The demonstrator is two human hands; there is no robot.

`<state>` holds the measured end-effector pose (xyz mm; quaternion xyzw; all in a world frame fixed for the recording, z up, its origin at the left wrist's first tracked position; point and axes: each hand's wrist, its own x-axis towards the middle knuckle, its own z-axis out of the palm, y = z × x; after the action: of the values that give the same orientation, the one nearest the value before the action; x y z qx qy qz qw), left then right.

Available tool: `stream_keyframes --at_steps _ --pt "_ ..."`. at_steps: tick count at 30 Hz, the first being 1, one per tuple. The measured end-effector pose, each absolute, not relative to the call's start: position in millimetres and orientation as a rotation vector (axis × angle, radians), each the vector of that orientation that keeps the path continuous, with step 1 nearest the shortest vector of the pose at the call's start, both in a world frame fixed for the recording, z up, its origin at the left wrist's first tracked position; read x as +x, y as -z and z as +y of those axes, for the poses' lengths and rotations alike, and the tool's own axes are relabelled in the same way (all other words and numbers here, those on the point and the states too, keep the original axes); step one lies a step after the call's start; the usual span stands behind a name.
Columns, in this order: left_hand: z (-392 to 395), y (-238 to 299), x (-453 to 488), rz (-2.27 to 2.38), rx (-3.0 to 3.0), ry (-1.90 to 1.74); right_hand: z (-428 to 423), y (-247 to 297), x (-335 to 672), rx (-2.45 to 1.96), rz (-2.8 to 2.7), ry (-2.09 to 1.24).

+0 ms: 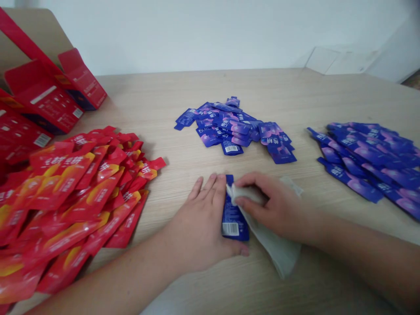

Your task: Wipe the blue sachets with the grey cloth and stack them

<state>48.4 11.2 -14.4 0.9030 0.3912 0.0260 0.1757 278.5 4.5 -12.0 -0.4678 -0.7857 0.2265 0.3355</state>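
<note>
A blue sachet (233, 214) lies flat on the table, its barcode end toward me. My left hand (203, 223) rests along its left side, fingers stretched out and thumb across the near end. In my right hand (272, 205), pinched between thumb and fingers, is a whitish cloth (278, 249). One bunched corner of the cloth touches the upper part of the sachet, and the rest trails toward me over the table. Part of the sachet is hidden under the left hand and the cloth.
Red sachets (82, 192) are heaped at the left, before several open red boxes (49, 100). A loose pile of blue sachets (226, 124) lies beyond my hands. More blue sachets (370, 153) are stacked at the right. A clear, box-like object (341, 60) stands at the back right.
</note>
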Motion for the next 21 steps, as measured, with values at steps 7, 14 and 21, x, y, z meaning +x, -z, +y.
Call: stream_keyframes --at_steps 7,14,21 --pt "10.3 15.3 47.9 1.038 2.597 -0.115 -7.8 2.1 259.5 -0.903 -2.483 -0.763" --pt "8.8 16.1 47.1 1.040 2.603 -0.101 20.0 15.0 273.1 -1.075 -2.485 -0.453" --pt "8.5 16.8 44.8 1.022 2.587 -0.169 22.4 21.6 283.6 -1.121 -2.180 -0.331"
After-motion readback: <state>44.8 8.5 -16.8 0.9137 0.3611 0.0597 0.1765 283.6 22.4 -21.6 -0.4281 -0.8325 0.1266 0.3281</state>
